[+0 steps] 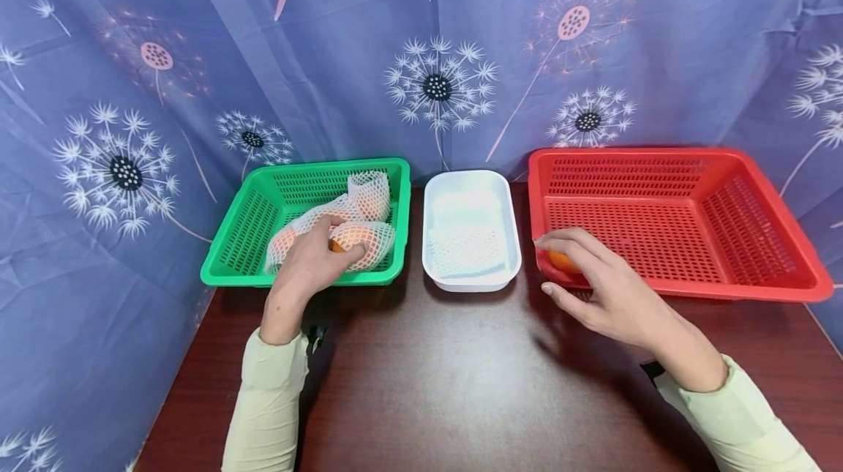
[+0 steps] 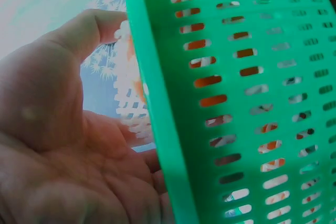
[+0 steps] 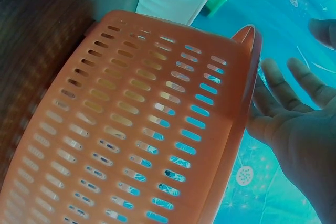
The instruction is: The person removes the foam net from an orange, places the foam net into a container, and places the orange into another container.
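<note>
Green basket point(image 1: 250, 238) sits at the left of the dark wooden table point(image 1: 461, 369), with white foam-net sleeves point(image 1: 358, 201) piled inside. Left hand point(image 1: 309, 263) reaches over the near rim and grips a netted orange fruit point(image 1: 358, 238): thumb lies across the front of the net, the other fingers are curled behind it and mostly hidden. Fruit sits in the near right part of the basket, against the front wall. A second netted fruit point(image 1: 282, 241) lies just left of the hand, touching or nearly touching it; cannot tell which.

Left wrist view: palm point(image 2: 79, 156) is outside the green wall point(image 2: 236, 103), thumb point(image 2: 89, 30) is up at the rim, and netting point(image 2: 131, 87) with orange behind it shows between thumb and wall.

Red basket point(image 1: 678, 223) sits at the right. Right hand point(image 1: 593, 282) hovers over its near left corner, fingers loosely spread and slightly bent, holding nothing. A bare orange point(image 1: 561, 261) lies on the basket floor in that corner, right under the fingers, partly covered by them; contact not clear. Right wrist view: fingers point(image 3: 273, 85) extended and apart just past the red rim point(image 3: 247, 103); orange not visible there.

White tray point(image 1: 470, 227) stands between the baskets with a flat piece of netting point(image 1: 467, 252) inside. Both arms wear pale sleeves point(image 1: 270, 399).
</note>
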Demonstrator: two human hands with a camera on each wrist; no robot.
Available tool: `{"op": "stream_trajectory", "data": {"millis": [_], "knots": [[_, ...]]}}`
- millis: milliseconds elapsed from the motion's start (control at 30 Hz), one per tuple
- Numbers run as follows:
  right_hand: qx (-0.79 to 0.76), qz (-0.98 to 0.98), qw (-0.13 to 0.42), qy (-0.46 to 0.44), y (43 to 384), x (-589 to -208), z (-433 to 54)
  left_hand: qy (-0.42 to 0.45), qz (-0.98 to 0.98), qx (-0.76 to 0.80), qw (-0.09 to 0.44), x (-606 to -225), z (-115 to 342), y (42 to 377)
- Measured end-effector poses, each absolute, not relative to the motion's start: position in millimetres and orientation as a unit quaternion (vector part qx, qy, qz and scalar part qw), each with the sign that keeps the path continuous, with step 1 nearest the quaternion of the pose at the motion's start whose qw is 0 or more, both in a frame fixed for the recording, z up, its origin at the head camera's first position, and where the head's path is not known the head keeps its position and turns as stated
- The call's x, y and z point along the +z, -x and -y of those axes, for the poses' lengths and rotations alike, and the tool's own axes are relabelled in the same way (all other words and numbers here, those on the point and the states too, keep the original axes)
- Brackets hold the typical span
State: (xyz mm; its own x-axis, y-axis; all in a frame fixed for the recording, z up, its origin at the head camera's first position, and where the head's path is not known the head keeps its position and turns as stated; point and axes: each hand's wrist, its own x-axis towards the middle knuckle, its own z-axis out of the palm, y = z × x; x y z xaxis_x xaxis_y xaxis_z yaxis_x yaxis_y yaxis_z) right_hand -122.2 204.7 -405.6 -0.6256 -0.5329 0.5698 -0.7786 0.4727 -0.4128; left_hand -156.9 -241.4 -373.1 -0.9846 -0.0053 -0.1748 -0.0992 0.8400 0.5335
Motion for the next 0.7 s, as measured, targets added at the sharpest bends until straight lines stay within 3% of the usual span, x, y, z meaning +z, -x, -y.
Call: {"op": "stream_trajectory", "data": {"millis": [400, 700], "knots": [[0.337, 0.835, 0.19, -0.392, 121.9, -404.3, -204.9, 0.032, -0.957, 0.287, 0.015, -367.0, 237.7, 153.7], [0.334, 0.845, 0.175, -0.379, 119.8, -401.9, -204.7, 0.039, -0.951, 0.307, -0.001, -364.1, 237.8, 148.5]]}}
